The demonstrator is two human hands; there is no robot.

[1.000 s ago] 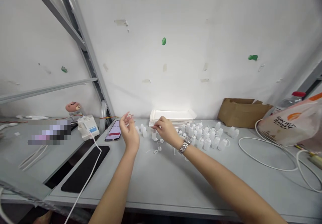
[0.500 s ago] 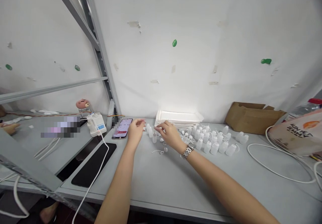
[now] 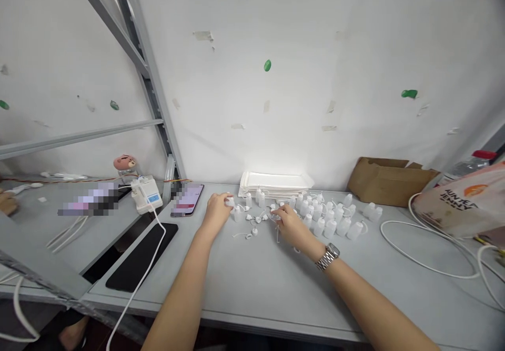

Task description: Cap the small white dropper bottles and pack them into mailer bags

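A: Count of white plastic dropper bottles (image 3: 327,220)?
B: Main cluster roughly twenty-five, upright, too crowded for an exact tally. Four more apart from it, between both hands.
A: Left hand (image 3: 216,210)?
B: Fingers (image 3: 221,202) curled, tips at a small white piece (image 3: 229,201). Grip unclear.
A: Right hand (image 3: 290,224)?
B: Metal watch (image 3: 327,257) on wrist. Fingers (image 3: 281,213) bent, tips down among white tethered caps (image 3: 252,218), about six, loose on the grey table (image 3: 244,282). Grip unclear.
A: Behind the bottles?
B: One stack of white foam trays (image 3: 272,182).
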